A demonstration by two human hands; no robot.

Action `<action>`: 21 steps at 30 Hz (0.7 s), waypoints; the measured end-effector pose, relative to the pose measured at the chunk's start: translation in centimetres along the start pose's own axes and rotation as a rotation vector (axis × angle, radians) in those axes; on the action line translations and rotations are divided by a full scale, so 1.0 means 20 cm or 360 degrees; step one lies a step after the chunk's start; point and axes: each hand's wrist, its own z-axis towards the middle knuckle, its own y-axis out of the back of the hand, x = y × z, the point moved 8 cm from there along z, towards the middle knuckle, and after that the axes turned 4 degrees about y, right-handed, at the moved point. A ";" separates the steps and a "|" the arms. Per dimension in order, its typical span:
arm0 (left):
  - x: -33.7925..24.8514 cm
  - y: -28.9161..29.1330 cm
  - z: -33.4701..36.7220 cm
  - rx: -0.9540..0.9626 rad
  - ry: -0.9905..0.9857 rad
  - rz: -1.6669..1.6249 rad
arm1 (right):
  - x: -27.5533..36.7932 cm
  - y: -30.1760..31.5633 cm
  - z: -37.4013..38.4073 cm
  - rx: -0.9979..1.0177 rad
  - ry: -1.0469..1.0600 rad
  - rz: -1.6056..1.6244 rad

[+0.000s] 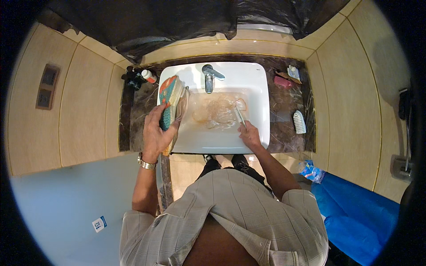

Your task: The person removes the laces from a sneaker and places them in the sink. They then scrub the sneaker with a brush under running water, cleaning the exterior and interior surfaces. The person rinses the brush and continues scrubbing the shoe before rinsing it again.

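Note:
My left hand (157, 133) is closed around a shoe (167, 93), holding it on its side along the basin's left rim. Its teal, orange and cream sole faces up and left. Between the fingers of my right hand (251, 134) is a slim white brush (240, 114), its head pointing away over the water. The white sink (259, 88) holds cloudy water with brownish swirls on it. A chrome faucet (208, 80) stands at the sink's far side; I cannot make out any water running from it.
On the dark marble counter (282, 128), a white scrub brush (299, 122) lies at right, with a pink bar (282, 81) and a crumpled wrapper (293, 72) farther back. A white bottle (148, 76) is at back left. Blue sheeting (350, 208) hangs at lower right.

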 end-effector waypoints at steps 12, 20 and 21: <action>-0.09 0.23 -0.06 -0.0238 -0.0427 0.0149 | 0.13 -0.12 0.00 0.0071 0.0122 -0.0805; 0.05 0.26 -0.08 -0.0260 -0.0398 0.0050 | 0.15 -0.17 -0.01 0.0104 0.0022 -0.0877; 0.07 0.26 -0.08 -0.0249 -0.0384 0.0027 | 0.16 -0.18 -0.01 0.0075 0.0056 -0.0892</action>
